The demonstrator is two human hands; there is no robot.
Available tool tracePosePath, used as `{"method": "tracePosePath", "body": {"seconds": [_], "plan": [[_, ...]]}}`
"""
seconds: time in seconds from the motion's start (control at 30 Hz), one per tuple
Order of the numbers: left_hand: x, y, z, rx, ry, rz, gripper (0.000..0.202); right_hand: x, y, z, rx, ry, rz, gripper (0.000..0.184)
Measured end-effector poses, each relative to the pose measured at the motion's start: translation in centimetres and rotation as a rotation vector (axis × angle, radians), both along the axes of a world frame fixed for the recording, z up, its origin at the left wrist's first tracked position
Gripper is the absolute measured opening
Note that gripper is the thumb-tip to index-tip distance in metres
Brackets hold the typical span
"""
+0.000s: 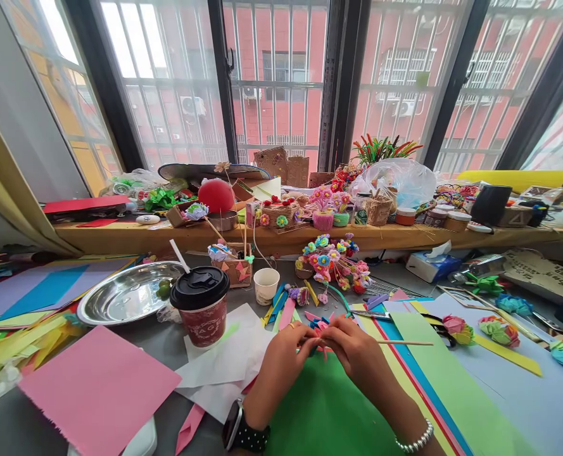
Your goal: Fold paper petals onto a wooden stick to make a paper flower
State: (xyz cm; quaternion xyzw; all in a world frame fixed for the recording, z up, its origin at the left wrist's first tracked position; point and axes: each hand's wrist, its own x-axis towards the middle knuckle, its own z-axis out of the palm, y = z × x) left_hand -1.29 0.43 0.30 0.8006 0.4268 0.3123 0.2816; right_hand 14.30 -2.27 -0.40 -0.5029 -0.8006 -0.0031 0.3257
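Observation:
Over a green paper sheet [335,411], my left hand [290,347] and my right hand [357,345] meet with their fingers closed. Between the fingertips is a small pink and blue folded-paper flower [323,324], partly covered by them. A thin wooden stick [407,342] runs sideways at the flower and sticks out to the right, past my right hand. How the stick joins the flower is hidden. Narrow folded strips of coloured paper [288,311] lie just beyond my left hand.
A lidded coffee cup [200,310] and a metal plate [126,297] stand left, near a pink paper square [101,386]. Behind my hands are a paper cup [266,286] and crochet flowers [331,259]. Coloured sheets [433,354] and paper flowers [498,330] lie right. A crowded windowsill [385,239] runs behind.

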Motion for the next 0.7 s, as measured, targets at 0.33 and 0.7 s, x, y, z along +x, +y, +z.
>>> {"method": "tracePosePath", "body": {"seconds": [0.33, 0.7], "plan": [[-0.08, 0.22, 0.02, -0.069, -0.059, 0.031, 0.019, -0.16, -0.23, 0.26, -0.027, 0.060, 0.032, 0.019], [0.14, 0.14, -0.01, -0.201, -0.161, -0.066, 0.026, 0.01, 0.05, 0.01, 0.084, 0.078, 0.010, 0.017]]}}
